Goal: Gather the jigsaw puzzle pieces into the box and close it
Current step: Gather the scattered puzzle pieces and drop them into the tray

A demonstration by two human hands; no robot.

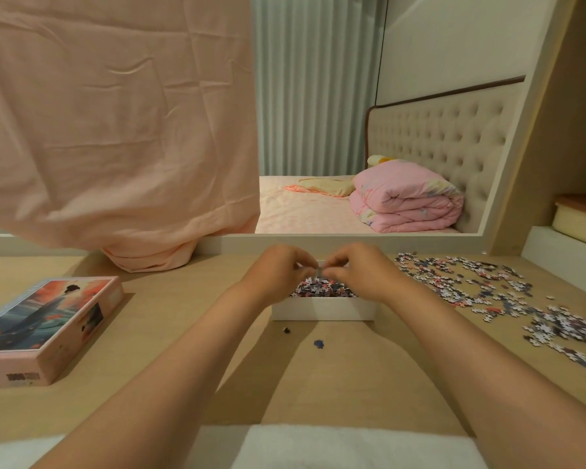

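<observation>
A white open box (pixel 322 309) stands on the wooden desk straight ahead, holding a heap of puzzle pieces (pixel 313 286). Both hands hover above it with fingertips meeting. My left hand (pixel 278 270) and my right hand (pixel 356 270) together pinch a small clump of pieces over the box. The box lid (pixel 44 328), pink with a painted picture, lies face up at the left. Many loose pieces (pixel 487 286) are spread over the desk at the right. Two stray pieces (pixel 318 344) lie in front of the box.
A pink cloth (pixel 115 130) hangs over the left of the mirror and touches the desk behind the lid. White and cream boxes (pixel 569 252) stand at the far right. A white fabric edge (pixel 318 448) lies at the desk's near side.
</observation>
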